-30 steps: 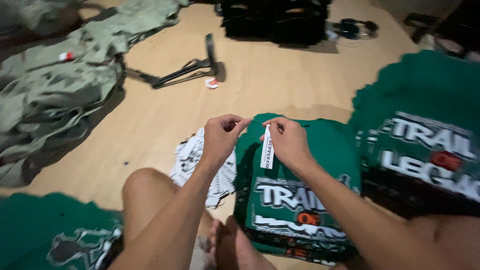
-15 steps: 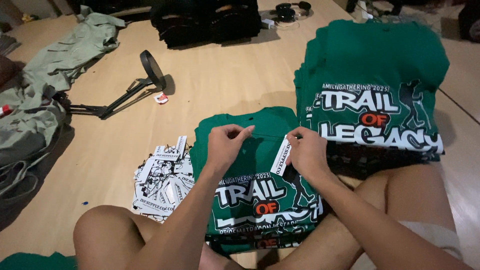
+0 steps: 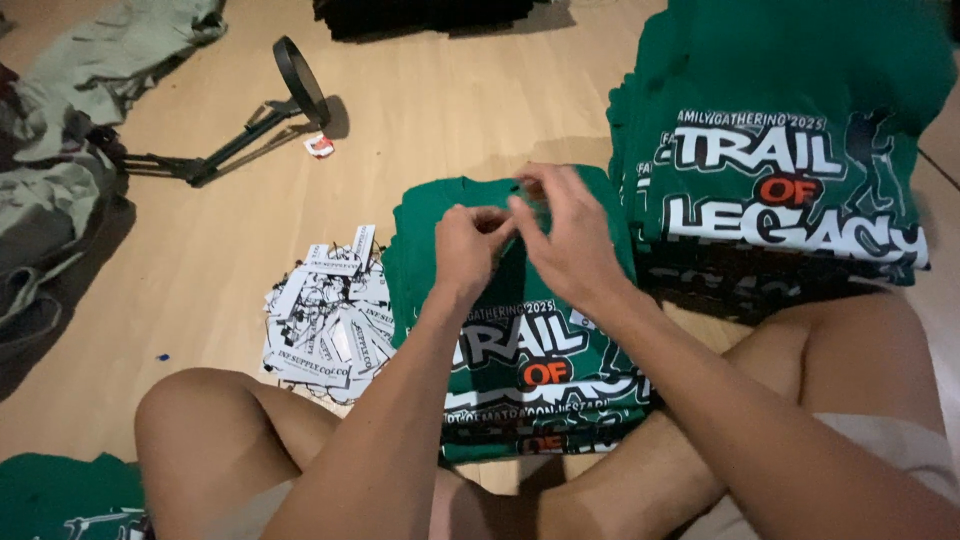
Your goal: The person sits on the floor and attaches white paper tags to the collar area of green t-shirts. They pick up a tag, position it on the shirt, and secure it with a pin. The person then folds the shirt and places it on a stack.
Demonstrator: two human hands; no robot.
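A small stack of folded green shirts [image 3: 470,205] with white and orange print lies on the floor between my bare knees. Both hands meet over the top shirt's collar. My left hand [image 3: 468,250] is curled, its fingertips pinched at the collar. My right hand [image 3: 572,240] hovers just beside it, fingers bent and blurred. Whether it holds anything is hidden. A heap of white paper hang tags [image 3: 325,315] with black strings lies left of the stack.
A taller pile of the same green shirts [image 3: 790,120] stands at the right, by my right leg. A black folding stand [image 3: 240,130] and olive clothes [image 3: 60,180] lie at the left. More green shirts [image 3: 50,500] are at the bottom left, dark clothing at the top.
The white tag seen in my right hand earlier no longer shows. Both hands have drawn together over the collar. My head has turned right and closer.
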